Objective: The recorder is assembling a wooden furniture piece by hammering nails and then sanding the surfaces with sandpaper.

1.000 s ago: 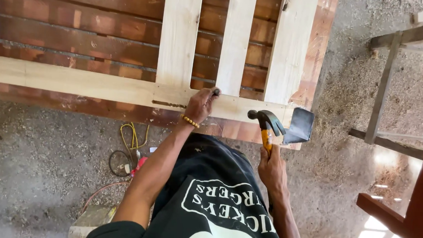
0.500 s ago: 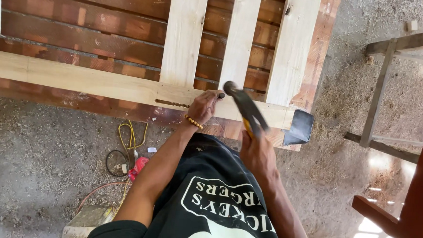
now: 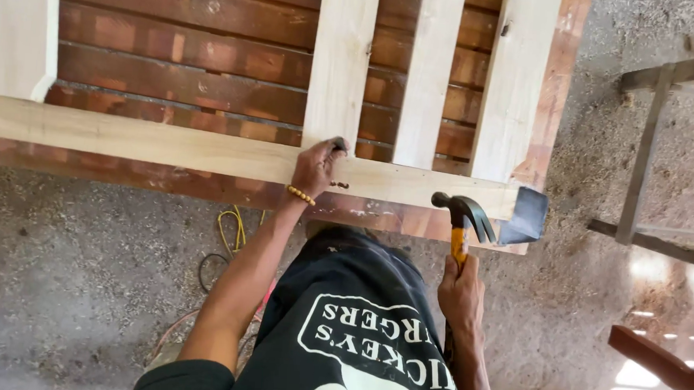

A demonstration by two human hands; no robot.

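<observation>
- Left hand [image 3: 317, 166] on the pale rail [image 3: 168, 142], fingers pinched narrow on a small dark nail [image 3: 339, 145] at the foot of a pale slat [image 3: 340, 60].
- Bead bracelet [image 3: 300, 195] around the left wrist.
- More nails [image 3: 339, 185] lying on the rail just beside that hand.
- Right hand [image 3: 461, 292] wrapped tight around the yellow grip of a hammer [image 3: 462, 217], fingers closed on it.
- Hammer upright, dark claw head level with the near edge of the tabletop [image 3: 205, 186], well apart from the nail.
- Dark flat metal plate [image 3: 526, 216] at the tabletop corner, just beside the hammer head.
- Three more pale slats standing across the red-brown boards [image 3: 173, 43], all meeting the rail.
- Yellow cable [image 3: 233, 229] on the sawdust-strewn floor [image 3: 58, 267] below the left forearm.
- Dark metal frame [image 3: 646, 147] on the floor at the right.
</observation>
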